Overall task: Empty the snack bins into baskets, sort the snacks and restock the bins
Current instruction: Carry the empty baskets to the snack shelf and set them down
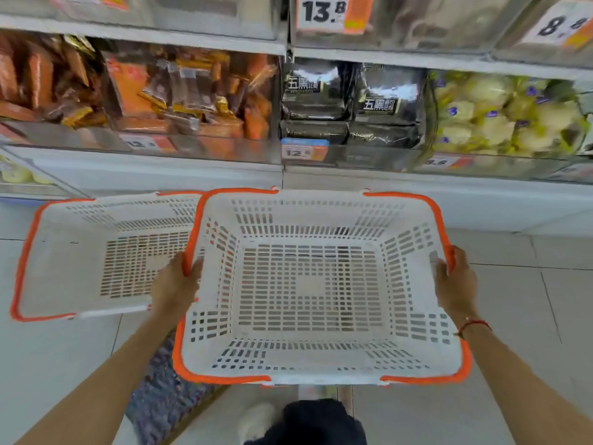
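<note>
Snack bins run along the shelf at the top of the head view, behind clear fronts with price labels. Taking the near basket as the landmark: it is a white slotted shopping basket with orange rims, empty, held out in front of the person below the shelf and above the tiled floor.

The left hand grips the landmark basket's left orange rim, fingers curled over the edge and closed on it. The right hand grips the opposite rim the same way, fingers wrapped over the edge; a red string bracelet sits on that wrist.

To the left of the landmark basket, partly overlapped by its left side, lies a second basket of the same kind, also empty. Whether it rests on the floor or on something low cannot be told.

Beyond the landmark basket, the bin straight above its left half holds orange and brown wrapped snacks. Above its right half sits a bin of black packets printed with white characters. Further right, a bin holds pale yellow-green wrapped pieces. A price tag reading 13.8 hangs on the shelf level above.

Below the landmark basket, a dark shoe or trouser leg shows.
</note>
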A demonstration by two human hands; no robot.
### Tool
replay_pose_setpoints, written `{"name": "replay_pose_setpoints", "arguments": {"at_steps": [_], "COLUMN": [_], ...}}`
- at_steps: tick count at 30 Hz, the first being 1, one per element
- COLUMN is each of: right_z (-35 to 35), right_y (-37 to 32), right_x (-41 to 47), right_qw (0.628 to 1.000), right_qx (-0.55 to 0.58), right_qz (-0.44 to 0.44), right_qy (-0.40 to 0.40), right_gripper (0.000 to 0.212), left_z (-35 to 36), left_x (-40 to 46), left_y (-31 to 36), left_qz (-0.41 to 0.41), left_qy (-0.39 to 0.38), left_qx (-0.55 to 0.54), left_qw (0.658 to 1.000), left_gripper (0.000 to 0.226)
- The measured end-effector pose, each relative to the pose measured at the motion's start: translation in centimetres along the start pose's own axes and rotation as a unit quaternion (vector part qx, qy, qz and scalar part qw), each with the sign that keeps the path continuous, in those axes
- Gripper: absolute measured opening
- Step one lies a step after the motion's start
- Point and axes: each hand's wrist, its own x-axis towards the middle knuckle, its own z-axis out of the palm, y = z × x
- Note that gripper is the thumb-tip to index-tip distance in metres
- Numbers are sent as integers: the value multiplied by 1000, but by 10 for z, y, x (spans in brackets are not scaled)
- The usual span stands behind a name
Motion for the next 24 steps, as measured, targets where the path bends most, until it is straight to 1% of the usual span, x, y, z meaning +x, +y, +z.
{"name": "replay_pose_setpoints", "arguments": {"at_steps": [4, 8, 10, 13, 15, 16, 18, 20, 22, 24], "right_z": [63, 121, 148, 187, 209, 218, 230, 240, 246, 248], "right_y": [51, 82, 91, 97, 95, 92, 83, 79, 78, 80], "right_x": [38, 70, 82, 101, 111, 116, 119, 120, 120, 120], "right_qw": [1000, 999, 998, 997, 996, 995, 994, 993, 992, 992], "right_qx": [-15, -23, -8, -4, 2, 6, 5, -1, -21, -52], "right_qz": [-21, -36, -54, -78, -94, -103, -112, -118, -117, -113], "right_qy": [19, 19, 16, 13, 11, 11, 18, 30, 40, 30], "right_gripper": [26, 32, 31, 28, 30, 32, 32, 31, 33, 36], "left_z": [83, 144, 167, 193, 202, 205, 206, 203, 199, 199], "left_x": [33, 57, 72, 97, 110, 117, 127, 135, 140, 144], "left_y": [-16, -34, -50, -72, -83, -88, -97, -100, -95, -93], "left_qz": [32, 30, 59, 119, 128, 122, 95, 88, 86, 38], "left_qy": [14, 53, 88, 162, 198, 204, 191, 166, 120, 83], "left_qx": [6, 103, 127, 159, 139, 131, 120, 124, 116, 69], "left_qw": [999, 993, 986, 967, 962, 963, 970, 974, 982, 993], "left_gripper": [32, 36, 37, 40, 42, 45, 51, 57, 67, 78]}}
